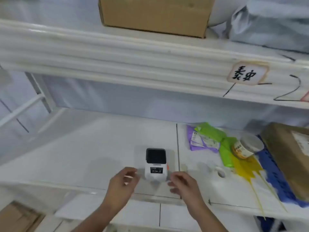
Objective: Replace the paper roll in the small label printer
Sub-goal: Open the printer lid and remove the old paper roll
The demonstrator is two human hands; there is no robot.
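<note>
A small white label printer (156,166) with a dark lid stands on the white shelf (100,148), near its front edge. My left hand (121,183) hovers just left of the printer with the fingers curled and apart, holding nothing. My right hand (183,184) hovers just right of it, fingers loosely bent, also holding nothing. Neither hand touches the printer. A small white paper roll (220,171) lies on the shelf to the right of my right hand.
Right of the printer lie purple and green packets (207,139), a round jar (247,146), a yellow bag (245,166), a blue bag and a brown parcel (291,154). Above is another shelf with a cardboard box (153,14) and a handwritten label (247,73).
</note>
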